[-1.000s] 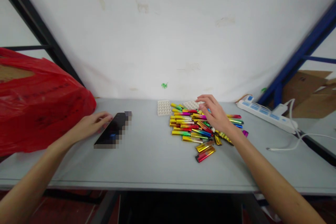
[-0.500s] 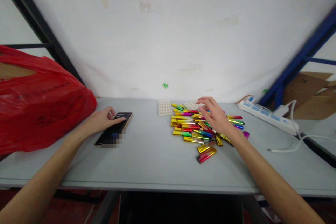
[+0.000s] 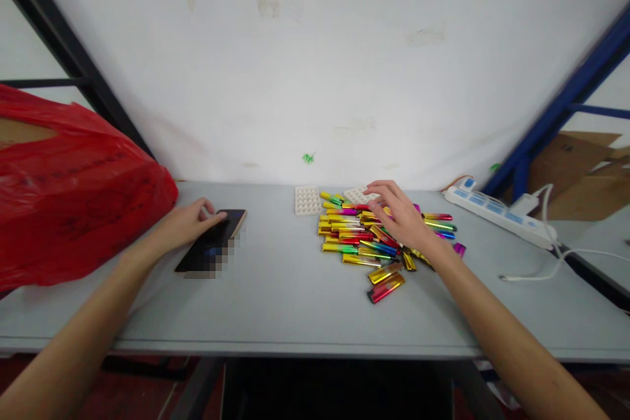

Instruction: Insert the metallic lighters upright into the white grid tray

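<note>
While my left hand (image 3: 184,226) lies half-curled, thumb over the dark phone (image 3: 204,249), my right hand (image 3: 401,216) has a loose, open grip above the jumbled lighters (image 3: 352,235), none visibly pinched. That leaves the phone flat and the lighters unheld on the grey tabletop (image 3: 285,302), between a red bag (image 3: 88,197) and a white power strip (image 3: 502,213), against a scuffed wall (image 3: 315,65).

soft, diffuse light brightens the wall (image 3: 315,79), glints catch the lighters (image 3: 361,237), deep shadow lies under the table (image 3: 285,315), blocky pixels cover the edge of the phone (image 3: 199,252), and fine detail looks slightly soft.
</note>
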A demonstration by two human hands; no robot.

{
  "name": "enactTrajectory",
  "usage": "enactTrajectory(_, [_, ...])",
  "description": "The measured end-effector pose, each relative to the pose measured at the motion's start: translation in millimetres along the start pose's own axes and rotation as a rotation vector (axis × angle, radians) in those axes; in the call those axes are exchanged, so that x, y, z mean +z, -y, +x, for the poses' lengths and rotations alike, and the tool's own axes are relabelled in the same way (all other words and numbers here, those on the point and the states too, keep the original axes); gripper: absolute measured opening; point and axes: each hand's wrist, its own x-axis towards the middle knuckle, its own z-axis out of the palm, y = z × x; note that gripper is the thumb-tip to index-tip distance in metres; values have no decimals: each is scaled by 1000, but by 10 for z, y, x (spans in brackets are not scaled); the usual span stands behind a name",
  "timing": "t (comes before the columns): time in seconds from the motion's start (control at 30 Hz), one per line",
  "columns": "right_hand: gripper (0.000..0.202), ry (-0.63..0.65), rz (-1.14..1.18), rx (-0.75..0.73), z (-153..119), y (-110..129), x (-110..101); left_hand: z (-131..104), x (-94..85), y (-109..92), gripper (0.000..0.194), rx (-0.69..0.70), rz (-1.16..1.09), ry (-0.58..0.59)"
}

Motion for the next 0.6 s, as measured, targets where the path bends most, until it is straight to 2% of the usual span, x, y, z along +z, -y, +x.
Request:
enactTrajectory(0.17, [28, 9, -2, 8, -2, 7, -12, 14, 28, -241, 97, 9, 192, 95])
enactTrajectory(0.3, [29, 10, -16, -6, -1, -17, -11, 14, 51, -274, 111, -20, 240, 147])
enactTrajectory(0.43, [29, 7, -18, -13, -2, -34, -6, 34, 77, -247, 111, -16, 219, 150])
enactTrajectory(0.6, [29, 7, -34, -22, -4, -34, -19, 15, 114, -214, 93, -9, 176, 159])
